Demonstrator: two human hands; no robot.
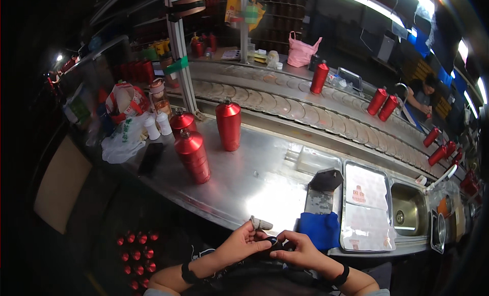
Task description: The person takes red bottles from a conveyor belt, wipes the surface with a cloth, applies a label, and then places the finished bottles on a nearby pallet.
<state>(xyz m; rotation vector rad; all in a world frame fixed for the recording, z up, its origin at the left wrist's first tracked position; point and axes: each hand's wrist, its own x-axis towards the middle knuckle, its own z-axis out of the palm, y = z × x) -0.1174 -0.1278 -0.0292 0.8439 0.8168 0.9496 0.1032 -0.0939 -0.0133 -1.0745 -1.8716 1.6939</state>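
Note:
Close to my body, at the table's near edge, both hands meet around a small glossy dark object [273, 240]. Its kind is too small and too covered by fingers to tell. My left hand [245, 241] pinches it from the left with thumb and fingers, and a pale wrap [261, 223] covers one raised fingertip. From the other side my right hand [299, 249] closes on it with thumb and forefinger. Beyond, three shiny red bottles stand upright on the steel table [244, 176]: a near one [193, 157], one behind it [182, 121] and a taller-looking one [228, 125].
Right of my hands lie a blue cloth [319, 230], a dark block [326, 180], a tray of printed sheets [346, 214] and a sink [409, 204]. A slatted conveyor [305, 112] carries red bottles beyond. A phone [151, 159] and plastic bag [125, 140] lie left. Another person [422, 95] sits far right.

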